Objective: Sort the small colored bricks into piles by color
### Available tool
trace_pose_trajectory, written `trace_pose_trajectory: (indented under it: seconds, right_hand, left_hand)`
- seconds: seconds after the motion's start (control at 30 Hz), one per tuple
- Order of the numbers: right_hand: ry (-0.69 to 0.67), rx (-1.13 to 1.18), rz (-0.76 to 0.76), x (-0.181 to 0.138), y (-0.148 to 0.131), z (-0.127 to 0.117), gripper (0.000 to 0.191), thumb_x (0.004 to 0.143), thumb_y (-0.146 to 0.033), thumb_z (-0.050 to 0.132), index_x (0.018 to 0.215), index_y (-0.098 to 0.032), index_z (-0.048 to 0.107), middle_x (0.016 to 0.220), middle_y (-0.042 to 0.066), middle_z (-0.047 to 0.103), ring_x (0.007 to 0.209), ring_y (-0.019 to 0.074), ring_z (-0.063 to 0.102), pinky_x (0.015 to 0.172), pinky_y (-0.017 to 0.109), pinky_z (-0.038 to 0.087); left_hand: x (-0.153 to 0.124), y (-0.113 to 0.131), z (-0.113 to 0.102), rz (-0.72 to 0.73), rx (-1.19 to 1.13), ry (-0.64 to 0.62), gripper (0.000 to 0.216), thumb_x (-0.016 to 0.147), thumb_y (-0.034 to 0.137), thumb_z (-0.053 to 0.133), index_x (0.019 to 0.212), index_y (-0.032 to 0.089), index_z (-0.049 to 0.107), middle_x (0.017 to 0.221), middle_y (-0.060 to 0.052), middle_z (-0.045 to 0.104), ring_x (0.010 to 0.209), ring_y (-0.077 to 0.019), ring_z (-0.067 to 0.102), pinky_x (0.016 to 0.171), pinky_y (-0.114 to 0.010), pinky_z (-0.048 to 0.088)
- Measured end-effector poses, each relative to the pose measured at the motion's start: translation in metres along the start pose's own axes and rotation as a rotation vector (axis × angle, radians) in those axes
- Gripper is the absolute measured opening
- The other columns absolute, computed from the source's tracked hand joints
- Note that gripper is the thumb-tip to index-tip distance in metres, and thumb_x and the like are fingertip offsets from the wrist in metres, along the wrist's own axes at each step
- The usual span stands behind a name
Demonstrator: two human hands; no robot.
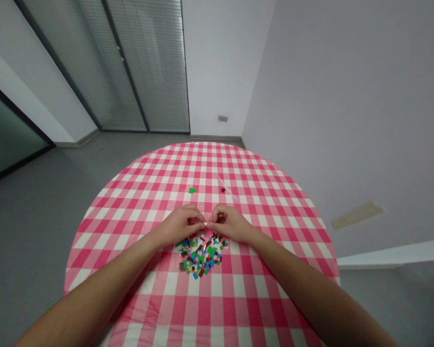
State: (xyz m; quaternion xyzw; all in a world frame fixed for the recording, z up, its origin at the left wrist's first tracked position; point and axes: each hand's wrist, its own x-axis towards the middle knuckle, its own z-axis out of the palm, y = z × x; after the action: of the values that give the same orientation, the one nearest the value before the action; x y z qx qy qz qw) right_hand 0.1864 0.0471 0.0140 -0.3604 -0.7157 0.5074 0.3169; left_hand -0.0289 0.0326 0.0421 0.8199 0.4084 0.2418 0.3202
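Note:
My left hand (183,223) and my right hand (233,223) meet over the middle of the table. Between their closed fingertips sits a tiny cream-coloured building brick (206,224), pinched from both sides. Its exact shape is too small to make out. Just below the hands lies a loose pile of small building bricks (202,258) in green, blue, dark brown and yellowish tones. Beyond the hands, a flat green piece (192,191) rests on the left and a small dark brown piece (223,190) on the right, both apart from the pile.
A round table wears a pink-and-white checked cloth (217,308), slightly creased near its front left. Its far edge faces a white wall (217,72) and glass panels with blinds (152,72). Another wall (347,120) rises close on the right. Grey floor (29,241) shows at left.

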Motion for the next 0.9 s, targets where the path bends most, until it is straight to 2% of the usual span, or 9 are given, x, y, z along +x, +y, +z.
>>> trace_pose_trajectory:
  seconds: [0.1, 0.3, 0.43, 0.73, 0.9]
  right_hand:
    - [0.030, -0.005, -0.008, 0.001, 0.000, 0.000, 0.018, 0.080, -0.029, 0.072, 0.078, -0.019, 0.057, 0.069, -0.002, 0.060, 0.060, 0.0119, 0.053, 0.055, 0.024, 0.043]
    - [0.154, -0.143, -0.030, 0.004, 0.007, -0.008, 0.005, 0.081, -0.021, 0.063, 0.084, -0.018, 0.061, 0.073, -0.001, 0.061, 0.063, 0.0122, 0.054, 0.058, 0.024, 0.042]
    - [0.165, -0.169, -0.022, 0.006, 0.014, -0.012, 0.006, 0.080, -0.020, 0.061, 0.086, -0.018, 0.063, 0.074, 0.000, 0.063, 0.063, 0.0124, 0.054, 0.057, 0.024, 0.041]
    - [0.161, -0.174, -0.020, 0.007, 0.015, -0.012, 0.008, 0.080, -0.020, 0.061, 0.087, -0.019, 0.064, 0.074, 0.000, 0.064, 0.063, 0.0124, 0.054, 0.057, 0.024, 0.042]
    - [0.164, -0.186, -0.013, 0.007, 0.014, -0.013, 0.008, 0.080, -0.019, 0.060, 0.087, -0.018, 0.064, 0.073, 0.000, 0.064, 0.062, 0.0126, 0.054, 0.057, 0.024, 0.041]
  left_hand:
    - [0.001, -0.004, -0.002, -0.019, 0.027, 0.016, 0.018, 0.090, 0.031, 0.064, 0.081, 0.018, 0.072, 0.080, -0.005, 0.066, 0.078, -0.0176, 0.061, 0.073, -0.029, 0.046]
    - [0.006, -0.031, -0.018, -0.247, 0.268, 0.257, 0.027, 0.089, 0.040, 0.061, 0.076, 0.020, 0.074, 0.080, -0.007, 0.071, 0.076, -0.0208, 0.061, 0.070, -0.033, 0.043]
    - [0.007, -0.046, -0.024, -0.396, 0.305, 0.250, 0.029, 0.087, 0.042, 0.062, 0.074, 0.019, 0.074, 0.076, -0.008, 0.073, 0.071, -0.0224, 0.064, 0.063, -0.032, 0.041]
    - [0.004, -0.046, -0.022, -0.410, 0.276, 0.232, 0.026, 0.081, 0.044, 0.066, 0.075, 0.020, 0.075, 0.079, -0.008, 0.075, 0.073, -0.0242, 0.067, 0.062, -0.032, 0.042]
    - [0.005, -0.051, -0.023, -0.301, 0.319, 0.222, 0.028, 0.087, 0.039, 0.058, 0.095, 0.020, 0.078, 0.089, -0.008, 0.075, 0.082, -0.0243, 0.066, 0.072, -0.033, 0.046]
